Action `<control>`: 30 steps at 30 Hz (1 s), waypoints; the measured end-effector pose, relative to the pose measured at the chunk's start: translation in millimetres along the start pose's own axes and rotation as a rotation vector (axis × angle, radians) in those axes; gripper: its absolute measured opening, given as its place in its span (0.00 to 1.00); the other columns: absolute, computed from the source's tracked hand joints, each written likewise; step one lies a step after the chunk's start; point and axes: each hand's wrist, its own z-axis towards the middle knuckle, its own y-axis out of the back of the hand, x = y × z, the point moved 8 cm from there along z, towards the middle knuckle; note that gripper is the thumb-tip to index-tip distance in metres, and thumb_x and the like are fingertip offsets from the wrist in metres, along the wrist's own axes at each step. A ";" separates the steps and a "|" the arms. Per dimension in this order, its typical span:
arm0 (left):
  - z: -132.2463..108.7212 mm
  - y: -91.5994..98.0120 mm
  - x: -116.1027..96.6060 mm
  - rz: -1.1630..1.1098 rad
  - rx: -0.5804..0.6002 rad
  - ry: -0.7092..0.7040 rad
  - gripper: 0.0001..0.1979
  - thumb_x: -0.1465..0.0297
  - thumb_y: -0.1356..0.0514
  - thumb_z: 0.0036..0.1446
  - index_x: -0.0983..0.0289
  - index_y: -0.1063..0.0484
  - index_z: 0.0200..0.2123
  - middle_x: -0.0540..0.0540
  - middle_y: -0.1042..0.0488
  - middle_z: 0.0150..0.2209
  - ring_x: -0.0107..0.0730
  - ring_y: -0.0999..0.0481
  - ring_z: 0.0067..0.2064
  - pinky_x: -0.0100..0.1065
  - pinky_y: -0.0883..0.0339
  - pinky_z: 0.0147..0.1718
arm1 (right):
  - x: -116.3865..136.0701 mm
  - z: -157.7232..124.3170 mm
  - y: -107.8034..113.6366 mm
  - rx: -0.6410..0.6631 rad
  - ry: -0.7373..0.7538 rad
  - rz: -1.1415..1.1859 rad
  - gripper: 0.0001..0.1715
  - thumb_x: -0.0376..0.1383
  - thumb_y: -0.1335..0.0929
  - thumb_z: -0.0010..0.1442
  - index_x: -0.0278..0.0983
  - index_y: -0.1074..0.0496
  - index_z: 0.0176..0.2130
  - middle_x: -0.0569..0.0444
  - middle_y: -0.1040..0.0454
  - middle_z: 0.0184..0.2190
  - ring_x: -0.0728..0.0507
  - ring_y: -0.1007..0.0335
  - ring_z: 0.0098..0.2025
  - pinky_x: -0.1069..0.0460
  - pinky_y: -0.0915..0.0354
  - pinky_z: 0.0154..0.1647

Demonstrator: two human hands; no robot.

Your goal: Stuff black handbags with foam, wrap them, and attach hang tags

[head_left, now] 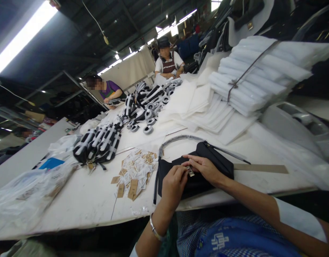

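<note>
A black handbag (217, 165) lies on the white table close to my body, its wrapped handle (177, 139) arching behind it. On its front is a small gold metal clasp (190, 171). My left hand (175, 182), with a bracelet on the wrist, has its fingertips pinched together at the clasp's left side; whatever they grip is too small to make out. My right hand (203, 167) rests on the bag just above and right of the clasp, its fingers stretched out toward the left hand.
Paper tags (139, 169) are heaped left of the bag, with wrapped black bags (98, 142) beyond. Rolled straps (150, 110) lie farther back. White sheets (207, 107) and a tied white bundle (255, 71) are at right. Two people (168, 64) (112, 89) work across the table.
</note>
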 end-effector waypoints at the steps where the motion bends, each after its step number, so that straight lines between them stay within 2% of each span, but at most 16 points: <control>1: 0.1 0.6 -0.3 -0.023 -0.001 0.011 0.05 0.75 0.43 0.66 0.62 0.28 0.42 0.53 0.24 0.40 0.30 0.22 0.42 0.30 0.26 0.43 | 0.1 0.2 -0.1 0.002 0.001 0.000 0.34 0.51 0.30 0.60 0.34 0.29 0.58 0.45 0.20 0.45 0.39 0.22 0.46 0.41 0.30 0.55; 6: -2.2 -5.7 -1.4 -0.105 0.032 0.056 0.11 0.68 0.32 0.56 0.59 0.26 0.43 0.53 0.24 0.42 0.35 0.22 0.45 0.34 0.26 0.45 | 1.8 0.3 0.4 -0.001 0.011 -0.055 0.31 0.49 0.32 0.63 0.34 0.31 0.59 0.45 0.20 0.47 0.39 0.23 0.48 0.41 0.30 0.56; 12: -5.0 -11.5 8.8 -0.139 0.008 0.176 0.10 0.77 0.36 0.58 0.59 0.26 0.43 0.53 0.25 0.42 0.34 0.23 0.43 0.34 0.27 0.43 | 0.8 -1.2 0.0 0.033 0.104 -0.137 0.31 0.46 0.32 0.64 0.37 0.33 0.61 0.44 0.25 0.55 0.38 0.27 0.54 0.40 0.35 0.62; 17: -8.7 -13.2 9.3 -0.193 0.034 0.193 0.09 0.77 0.37 0.59 0.59 0.25 0.41 0.52 0.23 0.41 0.34 0.22 0.45 0.34 0.28 0.46 | -3.3 -3.7 -5.1 0.136 0.144 -0.063 0.41 0.43 0.28 0.60 0.42 0.42 0.67 0.44 0.41 0.68 0.37 0.32 0.60 0.41 0.36 0.64; 22: -7.4 -1.1 20.2 -0.246 -0.051 0.296 0.07 0.75 0.41 0.64 0.60 0.26 0.42 0.53 0.24 0.41 0.31 0.23 0.44 0.32 0.27 0.43 | 2.6 -11.6 -10.8 0.211 0.239 -0.087 0.41 0.39 0.31 0.65 0.46 0.50 0.70 0.49 0.52 0.72 0.37 0.41 0.67 0.40 0.44 0.68; 24: -4.0 1.3 26.2 -0.261 -0.074 0.342 0.09 0.76 0.41 0.64 0.61 0.27 0.45 0.54 0.24 0.41 0.31 0.23 0.42 0.31 0.27 0.40 | 4.7 -14.6 -12.3 0.214 0.270 -0.165 0.42 0.37 0.33 0.66 0.46 0.54 0.71 0.50 0.52 0.72 0.38 0.44 0.68 0.40 0.47 0.70; 26: 0.8 -0.2 29.3 -0.270 -0.065 0.358 0.11 0.76 0.40 0.62 0.60 0.26 0.46 0.53 0.24 0.41 0.30 0.23 0.42 0.30 0.27 0.38 | 6.5 -17.0 -13.4 0.205 0.295 -0.267 0.42 0.36 0.35 0.67 0.45 0.57 0.72 0.49 0.49 0.71 0.39 0.43 0.68 0.40 0.49 0.70; 30: 9.6 -4.7 28.0 -0.250 -0.024 0.356 0.08 0.77 0.37 0.60 0.60 0.23 0.41 0.52 0.24 0.40 0.31 0.23 0.42 0.32 0.28 0.42 | 12.2 -20.8 -15.2 0.171 0.372 -0.458 0.40 0.34 0.37 0.67 0.44 0.56 0.72 0.49 0.47 0.70 0.40 0.42 0.67 0.40 0.50 0.71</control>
